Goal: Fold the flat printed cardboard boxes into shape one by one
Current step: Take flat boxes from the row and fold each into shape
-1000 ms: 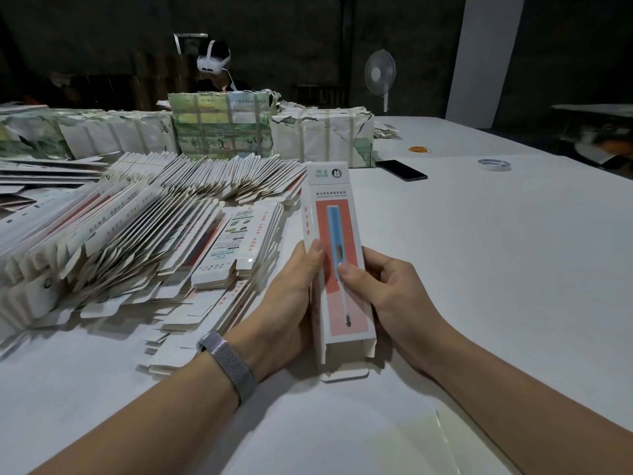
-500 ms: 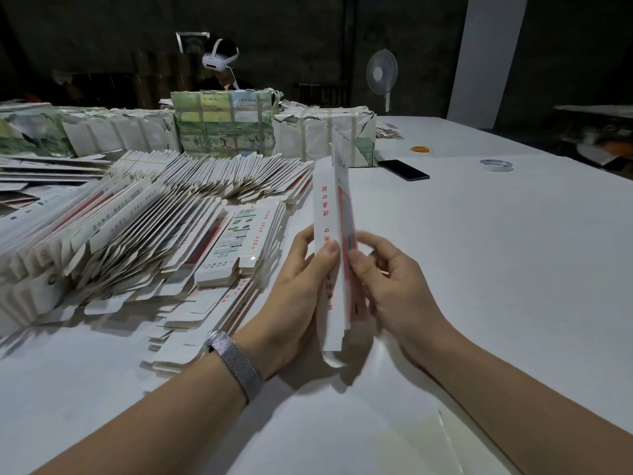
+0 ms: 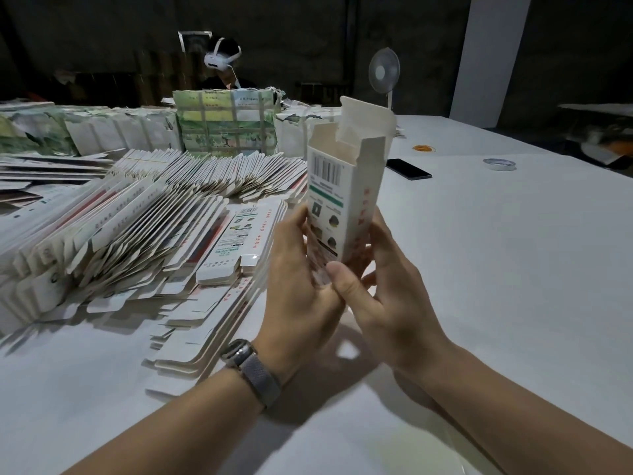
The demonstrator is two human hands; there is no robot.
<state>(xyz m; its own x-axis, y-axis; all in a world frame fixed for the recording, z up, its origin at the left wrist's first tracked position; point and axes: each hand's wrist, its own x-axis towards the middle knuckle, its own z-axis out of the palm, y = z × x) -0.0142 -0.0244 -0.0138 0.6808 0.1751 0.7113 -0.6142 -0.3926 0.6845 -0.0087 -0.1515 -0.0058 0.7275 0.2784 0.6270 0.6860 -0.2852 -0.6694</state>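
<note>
A tall white printed box (image 3: 344,186) stands upright above the white table (image 3: 496,252), opened into a square tube with its top flaps up. Its barcode side faces me. My left hand (image 3: 298,289) grips its lower left side, fingers curled round the bottom. My right hand (image 3: 383,296) holds the lower right side, thumb pressed on the front near the bottom end. The box's bottom end is hidden between my hands. A big spread of flat printed boxes (image 3: 130,231) lies to the left, with a small stack (image 3: 239,241) nearest my left hand.
Wrapped bundles of packaging (image 3: 224,123) line the back of the table. A black phone (image 3: 407,169), a tape roll (image 3: 499,164) and an orange ring (image 3: 423,148) lie far right. A fan (image 3: 384,72) stands behind. A person with a white headset (image 3: 221,60) sits opposite.
The flat box was turned edge-on, then popped open into a tube, raised upright and rotated so its barcode side faces me. Both hands slid down to its lower end.
</note>
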